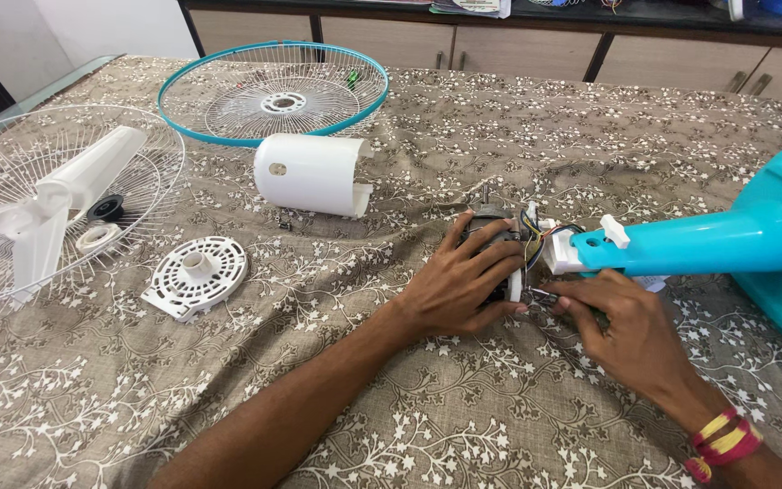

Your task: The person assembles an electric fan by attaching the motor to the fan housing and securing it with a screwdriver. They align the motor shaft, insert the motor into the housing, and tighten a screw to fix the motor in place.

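Centre right of frame: left hand (460, 288) wrapped over fan motor (492, 244), grip clamped around the dark motor body, fingertips reaching the white mounting plate on its right side. Motor lying on the counter (391, 398), shaft pointing up and away. Coloured wires (536, 243) bunched between motor and stand neck.

Right hand (628, 328) just right of the motor, lower right of frame. Grip pinched together on a thin metal tool or screw (543, 294) at the lower edge of the mounting plate; cannot tell which. Red and yellow thread band (724, 439) on the right wrist.

Turquoise fan stand (726, 240) entering from the right edge, its neck ending in a white bracket (561, 255) just beside the motor.

Upper centre: white motor housing cover (311, 174), lying on its side, open end facing right. Behind it, turquoise-rimmed wire fan guard (273, 91), flat on the counter.

Left edge: second wire guard (138, 167), white, with the white fan blade (52, 204) resting in it. Black spinner nut (106, 208) and a white ring nut (97, 238) also inside that guard.

Centre left: round white slotted rear cover plate (196, 276), flat, well apart from both hands.

Counter draped in a brown cloth with white floral print.
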